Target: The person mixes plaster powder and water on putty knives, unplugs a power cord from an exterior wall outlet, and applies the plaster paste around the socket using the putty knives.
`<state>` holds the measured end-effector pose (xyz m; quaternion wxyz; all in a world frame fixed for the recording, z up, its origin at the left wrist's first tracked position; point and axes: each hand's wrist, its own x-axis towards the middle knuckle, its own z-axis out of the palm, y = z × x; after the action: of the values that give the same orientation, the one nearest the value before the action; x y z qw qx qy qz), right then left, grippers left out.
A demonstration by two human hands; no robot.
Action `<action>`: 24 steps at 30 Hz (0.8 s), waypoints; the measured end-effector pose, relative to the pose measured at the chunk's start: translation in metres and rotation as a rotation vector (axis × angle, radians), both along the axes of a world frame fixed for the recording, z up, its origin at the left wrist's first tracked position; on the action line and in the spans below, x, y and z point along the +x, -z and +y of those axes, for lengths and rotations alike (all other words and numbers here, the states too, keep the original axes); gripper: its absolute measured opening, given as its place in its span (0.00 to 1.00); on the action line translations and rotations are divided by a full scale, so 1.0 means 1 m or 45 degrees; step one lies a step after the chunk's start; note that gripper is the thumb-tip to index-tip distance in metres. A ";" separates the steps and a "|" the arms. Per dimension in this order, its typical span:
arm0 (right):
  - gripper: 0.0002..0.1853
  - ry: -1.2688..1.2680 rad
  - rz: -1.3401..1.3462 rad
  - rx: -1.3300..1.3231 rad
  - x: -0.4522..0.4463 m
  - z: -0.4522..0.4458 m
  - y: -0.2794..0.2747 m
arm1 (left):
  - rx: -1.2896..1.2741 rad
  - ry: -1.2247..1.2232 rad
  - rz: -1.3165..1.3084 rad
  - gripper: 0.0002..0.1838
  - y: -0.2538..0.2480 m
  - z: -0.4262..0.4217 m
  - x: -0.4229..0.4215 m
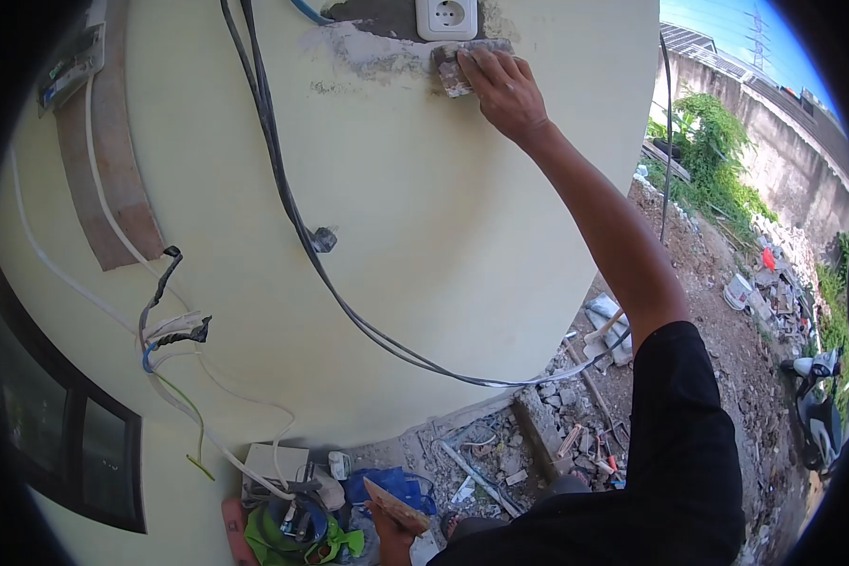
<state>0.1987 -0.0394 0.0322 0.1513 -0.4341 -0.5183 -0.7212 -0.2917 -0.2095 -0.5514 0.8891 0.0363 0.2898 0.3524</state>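
Note:
My right hand [509, 90] is raised to the cream wall, its fingers closed on a flat scraper [455, 74] smeared with plaster. The scraper lies against the wall just under a white power socket [446, 17]. Around and left of the socket runs a patch of grey and whitish plaster [373, 55]. Low in the view, my left hand [392, 545] grips a small brown board [396, 507], held tilted near my body; part of this hand is cut off by the frame's edge.
Black cables [283, 189] hang in a loop across the wall. Loose wires [174, 325] with taped ends stick out at left, above a dark-framed window [75, 415]. Below lie a blue bag [391, 489], rubble [481, 453] and tools. A parked scooter [816, 410] stands at far right.

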 end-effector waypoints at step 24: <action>0.09 -0.169 1.153 0.044 -0.096 0.014 0.010 | 0.188 -0.035 0.072 0.32 -0.091 -0.002 -0.008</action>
<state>0.1023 -0.0249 0.0222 0.4157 -0.6689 -0.4145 -0.4561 -0.2997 -0.2112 -0.4606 0.8707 0.1078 0.2883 0.3837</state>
